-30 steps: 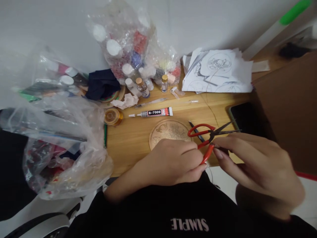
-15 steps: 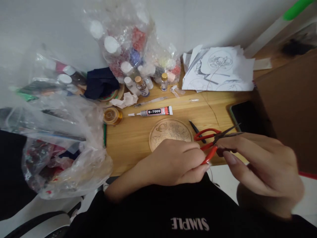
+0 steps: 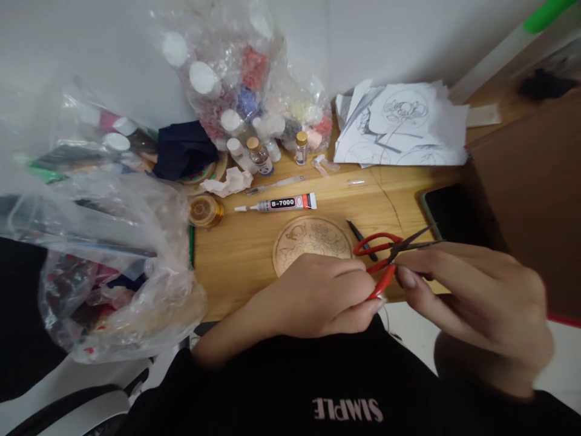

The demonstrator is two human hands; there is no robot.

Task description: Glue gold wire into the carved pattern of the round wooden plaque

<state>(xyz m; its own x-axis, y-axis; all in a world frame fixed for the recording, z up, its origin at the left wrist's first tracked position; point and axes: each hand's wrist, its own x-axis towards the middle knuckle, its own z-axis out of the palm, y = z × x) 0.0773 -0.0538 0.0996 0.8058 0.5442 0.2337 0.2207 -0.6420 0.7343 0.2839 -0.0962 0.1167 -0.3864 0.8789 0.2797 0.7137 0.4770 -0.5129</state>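
Note:
My left hand [image 3: 318, 297] is closed at the near edge of the wooden table [image 3: 236, 254], its fingertips pinched on one red handle of a pair of small red-handled scissors [image 3: 385, 254]. My right hand [image 3: 472, 303] grips the scissors from the right at the pivot, fingers pinched around them. The thin blades point right and are slightly apart. Just behind my left hand lies a round wooden disc [image 3: 313, 239] with a flower outline drawn on it. A thin dark tool [image 3: 358, 233] lies beside the scissors' upper loop.
A B-7000 glue tube [image 3: 276, 204] lies behind the disc, a spool of gold wire [image 3: 206, 212] to its left. Plastic bags of small bottles [image 3: 245, 91] and supplies [image 3: 104, 254] crowd the left and back. Flower sketches on paper [image 3: 403, 127] and a dark phone [image 3: 449, 215] lie right.
The scissors and my right hand drifted slightly right then back left; both hands keep their hold on them. Nothing else on the table moved.

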